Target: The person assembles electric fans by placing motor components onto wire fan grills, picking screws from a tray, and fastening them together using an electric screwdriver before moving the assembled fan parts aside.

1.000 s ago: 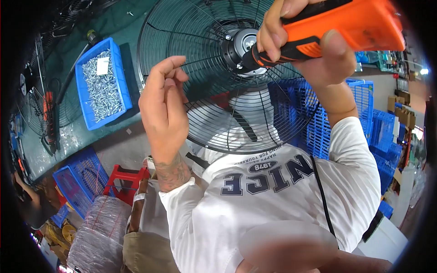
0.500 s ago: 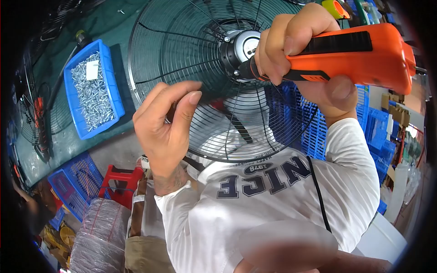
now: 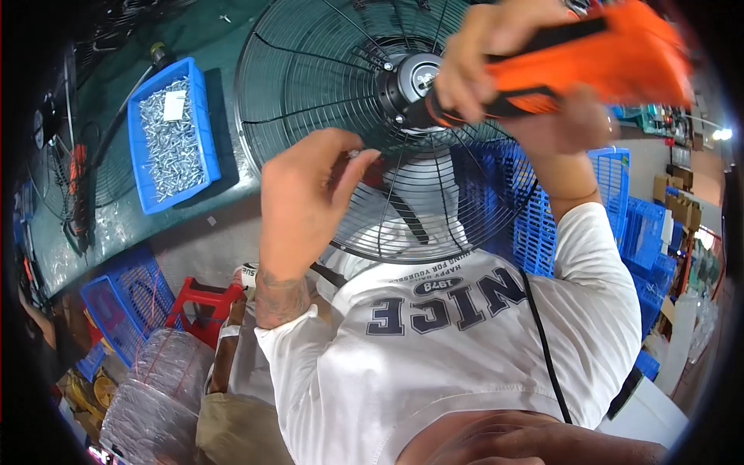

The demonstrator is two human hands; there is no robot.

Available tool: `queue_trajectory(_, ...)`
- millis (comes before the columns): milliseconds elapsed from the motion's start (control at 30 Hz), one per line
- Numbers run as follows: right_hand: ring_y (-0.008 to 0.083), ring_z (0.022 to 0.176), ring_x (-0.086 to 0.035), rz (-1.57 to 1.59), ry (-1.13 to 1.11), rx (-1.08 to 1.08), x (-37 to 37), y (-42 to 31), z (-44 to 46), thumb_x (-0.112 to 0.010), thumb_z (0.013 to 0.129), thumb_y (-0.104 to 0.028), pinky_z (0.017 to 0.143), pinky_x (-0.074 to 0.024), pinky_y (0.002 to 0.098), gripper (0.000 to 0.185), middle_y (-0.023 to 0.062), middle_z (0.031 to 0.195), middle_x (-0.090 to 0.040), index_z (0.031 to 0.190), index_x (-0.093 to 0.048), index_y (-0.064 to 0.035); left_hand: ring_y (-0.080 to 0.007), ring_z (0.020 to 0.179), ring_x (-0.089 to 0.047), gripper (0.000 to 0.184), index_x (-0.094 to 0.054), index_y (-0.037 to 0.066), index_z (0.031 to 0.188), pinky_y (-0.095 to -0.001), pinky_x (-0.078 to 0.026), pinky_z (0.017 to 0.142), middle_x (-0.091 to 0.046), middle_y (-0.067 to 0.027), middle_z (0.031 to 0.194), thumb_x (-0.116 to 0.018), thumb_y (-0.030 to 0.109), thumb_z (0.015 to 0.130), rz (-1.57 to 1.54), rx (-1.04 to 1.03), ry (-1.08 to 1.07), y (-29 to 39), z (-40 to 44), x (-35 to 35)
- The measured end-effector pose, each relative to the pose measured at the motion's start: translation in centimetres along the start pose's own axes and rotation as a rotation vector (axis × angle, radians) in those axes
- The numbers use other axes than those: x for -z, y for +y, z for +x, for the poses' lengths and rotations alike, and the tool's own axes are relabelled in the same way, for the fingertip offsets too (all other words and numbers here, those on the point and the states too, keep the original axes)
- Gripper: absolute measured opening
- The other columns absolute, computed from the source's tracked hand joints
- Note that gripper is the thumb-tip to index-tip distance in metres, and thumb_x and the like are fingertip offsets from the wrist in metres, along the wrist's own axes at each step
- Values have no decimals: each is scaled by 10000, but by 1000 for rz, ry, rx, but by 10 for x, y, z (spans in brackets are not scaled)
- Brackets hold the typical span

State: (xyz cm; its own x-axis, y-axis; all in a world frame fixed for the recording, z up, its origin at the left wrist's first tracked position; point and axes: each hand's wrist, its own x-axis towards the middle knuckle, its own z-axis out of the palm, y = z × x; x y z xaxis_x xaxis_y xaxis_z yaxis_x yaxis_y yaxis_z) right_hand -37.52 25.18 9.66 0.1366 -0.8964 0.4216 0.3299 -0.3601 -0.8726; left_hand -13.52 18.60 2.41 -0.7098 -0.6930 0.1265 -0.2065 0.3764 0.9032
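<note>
In my right hand [image 3: 496, 70] I grip an orange and black power screwdriver [image 3: 589, 66], smeared by motion. Its black nose touches or nearly touches the rim of the fan's round motor housing [image 3: 397, 89], beside a screw; the bit's tip is hard to make out. Around the housing spreads a black wire fan guard [image 3: 310, 116]. My left hand [image 3: 302, 201] is closed in a pinch over the guard's near left part, with a small shiny screw [image 3: 354, 153] between thumb and fingers.
Left of the guard, a blue bin [image 3: 167, 203] full of screws stands on the green table [image 3: 225, 155]. Blue crates [image 3: 535, 232] are at the right. A red stool [image 3: 203, 310] and wrapped rolls [image 3: 159, 395] stand below left. A black cord [image 3: 546, 349] hangs across my shirt.
My left hand has shifted right and slightly up, and the screw now shows in it. The screwdriver's rear end has swung up while its nose stays by the motor housing.
</note>
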Motion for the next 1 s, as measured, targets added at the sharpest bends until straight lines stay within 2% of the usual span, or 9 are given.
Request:
queue_trajectory(67, 184, 605, -669, -142, -137, 212, 3, -21, 7, -703, 849, -637, 564, -598, 309, 665, 83, 822, -646, 1197, -563, -88, -149, 632, -663, 143, -697, -12, 930, -281, -513, 581, -705, -105, 811, -803, 20, 840, 4, -157, -76, -3, -1, -3)
queue_trajectory(300, 162, 612, -684, -152, -333, 155, -9, -67, -7, -732, 826, -639, 574, -608, 297, 668, 42, 845, -654, 1223, -557, -130, -179, 642, -660, 132, -697, -20, 960, -268, -492, 529, -663, -105, 801, -771, -22, 850, -62, -234, -155, 17, -5, -22)
queue_trajectory(367, 150, 628, -690, -164, -323, 155, -8, -65, -15, -742, 823, -628, 587, -612, 294, 664, 35, 850, -657, 1227, -555, -135, -177, 639, -657, 137, -700, -22, 968, -272, -489, 525, -662, -107, 799, -765, -32, 848, -69, -251, -166, 20, -5, -27)
queue_trajectory(433, 139, 644, -697, -170, -313, 155, -7, -62, -21, -752, 820, -618, 600, -617, 290, 661, 28, 855, -660, 1230, -553, -139, -266, 618, -644, 166, -701, 3, 938, -359, -507, 565, -657, -108, 788, -808, 48, 820, -71, -295, -139, 22, -8, -32)
queue_trajectory(767, 148, 700, -700, -199, -337, 152, -5, -64, -34, -759, 835, -594, 599, -607, 286, 631, 26, 893, -647, 1240, -543, -162, -265, 612, -660, 167, -692, 23, 945, -358, -515, 554, -658, -101, 757, -801, 57, 823, -1, -251, -161, 26, -10, -45)
queue_trajectory(833, 148, 719, -703, -213, -346, 152, -3, -65, -33, -759, 836, -591, 607, -610, 290, 630, 21, 895, -644, 1243, -540, -163, -231, 690, -705, 207, -700, -8, 967, -293, -537, 595, -695, -128, 828, -776, -56, 781, 82, -219, -183, 30, -10, -44)
queue_trajectory(867, 152, 722, -691, -194, -367, 139, -2, -66, -31, -736, 852, -595, 613, -595, 305, 629, 28, 902, -628, 1247, -533, -149, -231, 690, -705, 207, -700, -8, 967, -293, -537, 595, -695, -128, 828, -776, -56, 781, 84, -218, -187, 29, -9, -46)
queue_trajectory(933, 155, 725, -679, -175, -383, 126, -1, -64, -32, -713, 867, -598, 619, -580, 319, 630, 36, 909, -612, 1251, -526, -136, -249, 636, -665, 187, -659, 33, 916, -356, -508, 549, -637, -84, 745, -807, 48, 802, 92, -329, -116, 24, -9, -51)
queue_trajectory(1000, 178, 731, -678, -173, -266, 169, 0, -62, -36, -714, 891, -545, 638, -579, 338, 580, 62, 906, -619, 1228, -527, -111, -256, 668, -669, 230, -664, 31, 942, -359, -516, 572, -648, -89, 777, -828, 74, 787, 124, -327, -136, 24, -8, -51)
